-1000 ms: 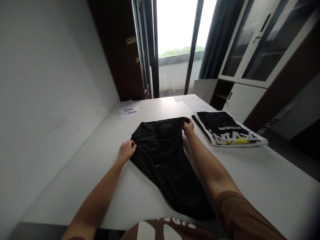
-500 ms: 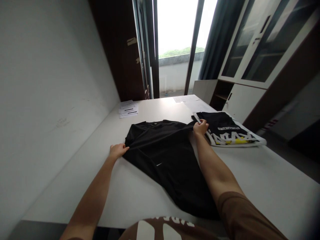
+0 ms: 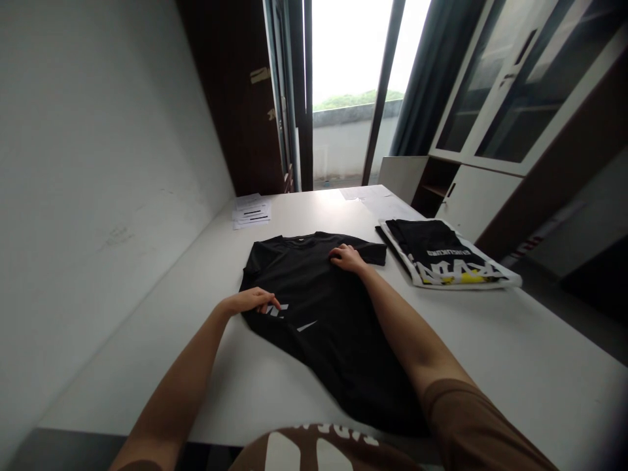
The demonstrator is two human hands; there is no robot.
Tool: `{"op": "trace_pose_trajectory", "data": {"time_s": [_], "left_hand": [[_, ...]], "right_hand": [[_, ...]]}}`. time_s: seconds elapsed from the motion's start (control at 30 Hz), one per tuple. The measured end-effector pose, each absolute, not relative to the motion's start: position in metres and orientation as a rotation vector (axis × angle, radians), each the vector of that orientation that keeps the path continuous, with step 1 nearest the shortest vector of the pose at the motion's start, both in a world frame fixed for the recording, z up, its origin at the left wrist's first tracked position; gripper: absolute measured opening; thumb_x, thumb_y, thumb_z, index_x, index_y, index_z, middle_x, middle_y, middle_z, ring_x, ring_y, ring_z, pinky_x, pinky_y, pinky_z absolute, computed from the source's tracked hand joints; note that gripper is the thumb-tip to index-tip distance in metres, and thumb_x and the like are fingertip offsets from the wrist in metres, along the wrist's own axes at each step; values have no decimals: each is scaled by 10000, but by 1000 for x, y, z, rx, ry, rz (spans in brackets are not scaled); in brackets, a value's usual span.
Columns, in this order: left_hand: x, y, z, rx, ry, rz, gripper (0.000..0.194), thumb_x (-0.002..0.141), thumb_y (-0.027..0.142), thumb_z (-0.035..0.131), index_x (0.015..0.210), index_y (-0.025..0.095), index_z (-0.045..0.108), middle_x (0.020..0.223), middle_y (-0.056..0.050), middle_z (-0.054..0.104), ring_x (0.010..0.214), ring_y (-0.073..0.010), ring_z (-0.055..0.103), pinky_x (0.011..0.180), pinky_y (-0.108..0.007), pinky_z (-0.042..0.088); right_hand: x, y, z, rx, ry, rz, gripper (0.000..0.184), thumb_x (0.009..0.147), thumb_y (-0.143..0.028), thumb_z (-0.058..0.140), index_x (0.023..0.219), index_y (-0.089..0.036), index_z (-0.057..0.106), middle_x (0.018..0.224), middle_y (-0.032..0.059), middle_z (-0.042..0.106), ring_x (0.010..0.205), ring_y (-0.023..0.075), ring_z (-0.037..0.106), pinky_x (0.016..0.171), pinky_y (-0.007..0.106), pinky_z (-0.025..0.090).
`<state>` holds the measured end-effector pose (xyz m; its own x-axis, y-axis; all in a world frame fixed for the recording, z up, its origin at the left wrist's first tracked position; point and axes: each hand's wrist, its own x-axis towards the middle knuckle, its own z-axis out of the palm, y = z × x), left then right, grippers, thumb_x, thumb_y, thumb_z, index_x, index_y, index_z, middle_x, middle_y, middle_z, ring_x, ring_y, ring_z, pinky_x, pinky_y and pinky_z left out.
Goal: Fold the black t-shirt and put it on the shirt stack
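Black T-shirt [image 3: 324, 307] lies lengthwise, collar pointing away; both hands [image 3: 252, 301] [image 3: 346, 257] flat, open on it.

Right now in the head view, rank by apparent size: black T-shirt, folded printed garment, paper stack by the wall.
1. black T-shirt, spread flat, largest.
2. folded printed garment.
3. paper stack, smallest, though it lies farther from the camera, so its true size is unsure.

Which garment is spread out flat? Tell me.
The plain black T-shirt under the left hand and right hand; the printed folded garment lies apart on the right.
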<state>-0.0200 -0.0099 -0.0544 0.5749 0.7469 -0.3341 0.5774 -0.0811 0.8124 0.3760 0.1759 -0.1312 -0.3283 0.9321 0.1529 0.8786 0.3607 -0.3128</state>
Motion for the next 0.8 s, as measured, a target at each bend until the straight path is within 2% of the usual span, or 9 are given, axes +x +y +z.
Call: {"op": "trace_pose_trajectory", "data": {"time_s": [0.13,0.23,0.3,0.37,0.43,0.5,0.63,0.7,0.8], "left_hand": [[-33,-18,-37,1536,888,-29,631,973,665,475,1184,135,744,586,-14,611,477,-139,523,511,-253,416],[-29,-18,-37,1579,957,-52,594,970,665,472,1125,156,737,540,12,569,433,-126,463,478,-243,374],[-17,-18,-42,1707,1105,-43,508,958,631,517,1014,181,744,570,18,577,475,-122,474,511,-237,392],[-1,-20,-45,1887,1250,36,414,949,571,561,949,200,744,685,4,647,595,-135,556,602,-234,444],[16,-27,-43,2019,1253,105,343,944,515,590,979,217,755,842,-13,710,735,-154,622,701,-235,474],[28,-37,-35,1983,1080,-31,340,949,506,591,1051,234,769,878,-19,726,749,-162,637,711,-241,480],[41,-57,-16,1763,798,-441,376,970,515,556,1041,231,793,599,12,621,504,-134,515,560,-249,418],[44,-60,-14,1864,862,-325,335,961,484,573,990,228,788,592,17,604,515,-135,511,561,-249,406],[46,-54,-20,2140,1085,67,271,952,428,585,979,224,761,846,-23,705,755,-176,628,699,-261,450]], "right_hand": [[372,173,-141,-1571,-2369,222,460,955,-441,637,1393,-303,657,1466,92,553,1354,291,492,1179,406,345],[366,169,-148,-1605,-2361,170,513,1008,-497,542,1482,-304,576,1587,87,463,1476,302,378,1243,476,233],[362,168,-151,-1626,-2360,169,537,1029,-518,489,1521,-306,530,1628,83,420,1514,297,328,1254,499,197],[360,168,-152,-1653,-2357,181,559,1040,-532,453,1548,-303,494,1656,82,384,1537,291,293,1261,506,176],[358,169,-153,-1681,-2355,187,580,1045,-545,426,1565,-292,471,1672,88,357,1554,294,263,1263,514,165],[357,171,-153,-1698,-2348,178,598,1046,-554,410,1573,-274,462,1679,100,344,1560,302,249,1262,522,163],[356,175,-153,-1703,-2331,156,611,1047,-557,395,1576,-257,458,1679,113,342,1562,305,248,1262,523,161],[356,178,-153,-1698,-2329,159,608,1045,-556,400,1572,-258,463,1678,112,344,1562,303,249,1262,516,162],[359,182,-154,-1694,-2325,161,604,1041,-554,409,1565,-261,472,1675,109,350,1560,302,255,1262,512,163]]}}
